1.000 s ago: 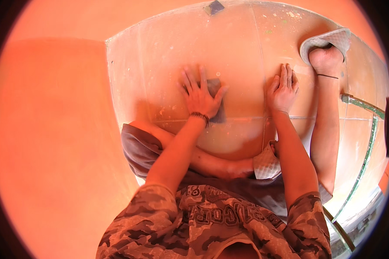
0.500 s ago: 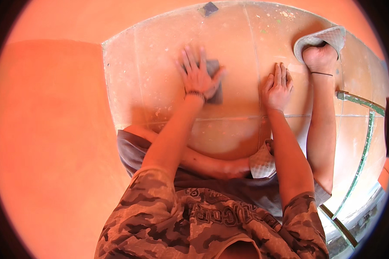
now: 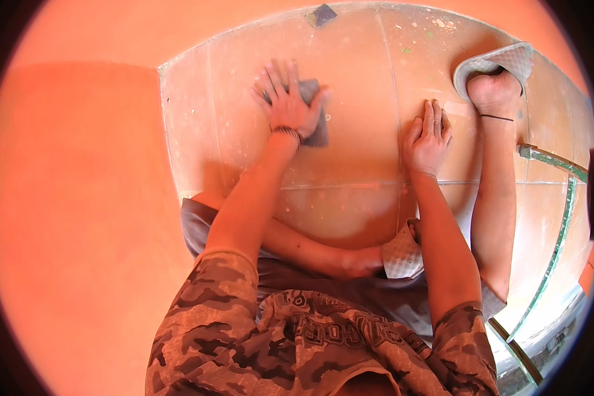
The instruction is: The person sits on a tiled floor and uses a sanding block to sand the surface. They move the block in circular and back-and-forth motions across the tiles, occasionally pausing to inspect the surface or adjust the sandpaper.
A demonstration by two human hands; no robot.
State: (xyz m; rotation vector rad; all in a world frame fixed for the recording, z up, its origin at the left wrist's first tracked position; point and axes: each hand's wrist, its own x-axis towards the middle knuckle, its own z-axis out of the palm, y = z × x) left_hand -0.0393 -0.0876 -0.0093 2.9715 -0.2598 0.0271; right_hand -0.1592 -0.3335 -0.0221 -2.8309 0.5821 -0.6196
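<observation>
My left hand point(image 3: 290, 111) lies flat with its fingers spread over a dark grey sheet point(image 3: 319, 134), pressing it to the tiled floor point(image 3: 360, 99). The sheet looks like sandpaper or thin cloth; I cannot tell which. Its right and lower edges stick out past my palm, and the rest is hidden. Farther right, my right hand point(image 3: 428, 146) rests on the floor with its fingers stretched forward and nothing in them. A dark band circles my left wrist.
An orange wall point(image 3: 79, 198) borders the floor on the left and far side. A small dark square piece point(image 3: 321, 15) lies by the far edge. My slippered foot point(image 3: 495, 86) stands right of my right hand. Green-edged strips point(image 3: 553, 162) lie at the right, and pale specks dot the floor.
My left hand has slid a little to the left and away from me, taking the grey sheet along. My right hand stays on about the same floor spot.
</observation>
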